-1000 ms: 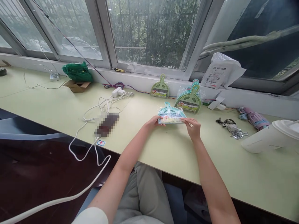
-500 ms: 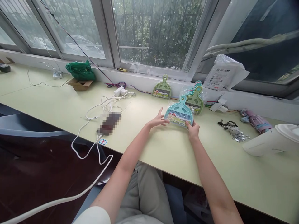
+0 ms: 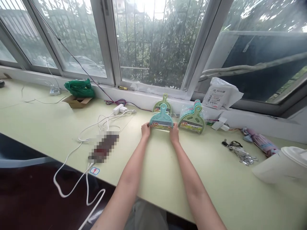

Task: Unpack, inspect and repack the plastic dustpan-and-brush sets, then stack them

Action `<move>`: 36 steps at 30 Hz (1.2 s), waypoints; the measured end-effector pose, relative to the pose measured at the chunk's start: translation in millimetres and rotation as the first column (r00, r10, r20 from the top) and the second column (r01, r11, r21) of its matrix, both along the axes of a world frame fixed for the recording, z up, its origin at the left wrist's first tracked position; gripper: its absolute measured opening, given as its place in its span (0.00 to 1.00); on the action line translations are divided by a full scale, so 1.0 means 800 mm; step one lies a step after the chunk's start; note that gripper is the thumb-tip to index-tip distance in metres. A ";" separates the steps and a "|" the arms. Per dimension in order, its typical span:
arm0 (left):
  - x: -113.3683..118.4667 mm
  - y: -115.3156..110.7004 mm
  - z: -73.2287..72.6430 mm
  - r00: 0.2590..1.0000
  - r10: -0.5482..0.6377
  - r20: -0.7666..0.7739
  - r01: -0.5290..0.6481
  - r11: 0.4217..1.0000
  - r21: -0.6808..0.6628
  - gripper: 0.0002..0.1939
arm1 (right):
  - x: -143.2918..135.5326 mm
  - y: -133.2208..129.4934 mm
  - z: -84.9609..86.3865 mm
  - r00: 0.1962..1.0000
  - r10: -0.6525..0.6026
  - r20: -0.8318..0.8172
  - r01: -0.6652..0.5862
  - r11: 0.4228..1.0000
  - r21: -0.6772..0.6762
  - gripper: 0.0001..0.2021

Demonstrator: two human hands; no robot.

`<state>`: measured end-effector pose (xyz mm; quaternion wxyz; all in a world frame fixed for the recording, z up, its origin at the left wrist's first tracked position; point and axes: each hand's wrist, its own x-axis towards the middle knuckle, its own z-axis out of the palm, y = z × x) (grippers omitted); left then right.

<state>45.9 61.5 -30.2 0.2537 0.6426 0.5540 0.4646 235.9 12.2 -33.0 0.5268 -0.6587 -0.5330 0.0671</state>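
A blue dustpan-and-brush set point(image 3: 162, 118) in clear wrapping stands upright between my hands. My left hand point(image 3: 145, 131) grips its lower left corner, and my right hand point(image 3: 174, 132) grips its lower right corner. Right behind it, partly hidden, stands a green dustpan set point(image 3: 165, 101) near the window ledge. To the right of my right hand is a row of several wrapped dustpan sets point(image 3: 192, 120), a green one at the front with pink and blue ones behind.
White cables and a charger point(image 3: 118, 109) lie left, beside a blurred dark object point(image 3: 104, 148). Farther left, a green bag point(image 3: 79, 88) sits in a cardboard box point(image 3: 78, 101). Keys point(image 3: 240, 153), a folded umbrella point(image 3: 261, 142) and a white cup point(image 3: 280, 166) are at right.
The blue set has moved left, from before the row to just in front of the single green set. My left hand has closed on its left corner. The camera view has tilted up.
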 end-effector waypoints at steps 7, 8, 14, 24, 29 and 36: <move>0.022 0.120 -0.006 0.998 0.058 -0.027 -0.054 0.990 0.127 0.10 | 0.007 0.119 -0.008 0.998 0.053 -0.018 -0.050 0.989 0.137 0.17; 0.029 0.138 -0.006 0.998 0.060 -0.034 -0.055 0.988 0.142 0.11 | 0.009 0.138 -0.008 0.998 0.050 -0.031 -0.044 0.985 0.168 0.19; 0.074 0.219 -0.012 0.998 0.027 0.048 -0.036 0.982 0.183 0.27 | 0.025 0.218 -0.009 0.987 0.123 -0.105 -0.090 0.957 0.276 0.31; 0.079 0.226 -0.022 0.997 -0.070 0.012 0.069 0.995 0.068 0.35 | 0.034 0.230 -0.028 0.997 -0.083 -0.002 0.082 0.993 0.087 0.36; 0.080 0.228 -0.021 0.993 -0.087 -0.075 0.098 0.981 0.169 0.37 | 0.022 0.215 -0.007 0.984 -0.099 0.150 0.068 0.977 0.203 0.36; 0.072 0.191 -0.012 0.999 0.025 -0.041 -0.011 0.952 0.306 0.36 | -0.006 0.123 0.015 0.928 -0.020 0.373 -0.068 0.973 0.220 0.25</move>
